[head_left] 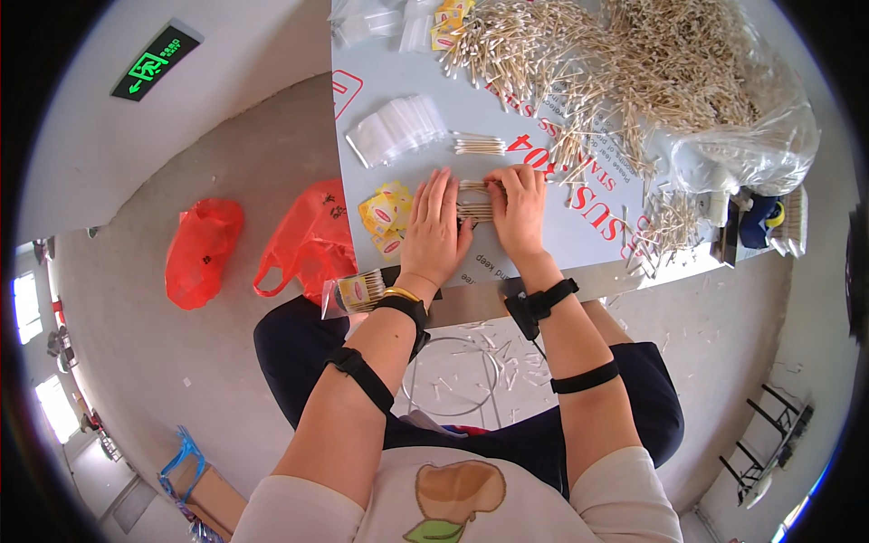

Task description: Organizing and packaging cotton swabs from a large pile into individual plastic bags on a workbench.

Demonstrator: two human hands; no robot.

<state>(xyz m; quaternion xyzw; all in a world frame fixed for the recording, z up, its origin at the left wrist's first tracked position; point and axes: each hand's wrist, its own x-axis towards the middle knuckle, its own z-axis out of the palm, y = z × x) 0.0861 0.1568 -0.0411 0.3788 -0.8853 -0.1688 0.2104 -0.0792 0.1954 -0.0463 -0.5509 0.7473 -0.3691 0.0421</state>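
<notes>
Between my two hands a small row of cotton swabs lies side by side on the table. My left hand rests along their left ends with its fingers stretched out flat and its thumb low near the row. At the right ends, my right hand has its fingers bent and pressed together on the swabs; its fingertips are partly hidden. Just beyond is another small row of swabs. Left of my left hand lie yellow printed cards. A clear bag holding swabs and a yellow card sits by my left wrist.
A stack of clear bags lies at the left of the grey table. A large swab heap spills from a plastic sack at the far right. Loose swabs lie nearer. Red plastic bags are beside the table's left edge.
</notes>
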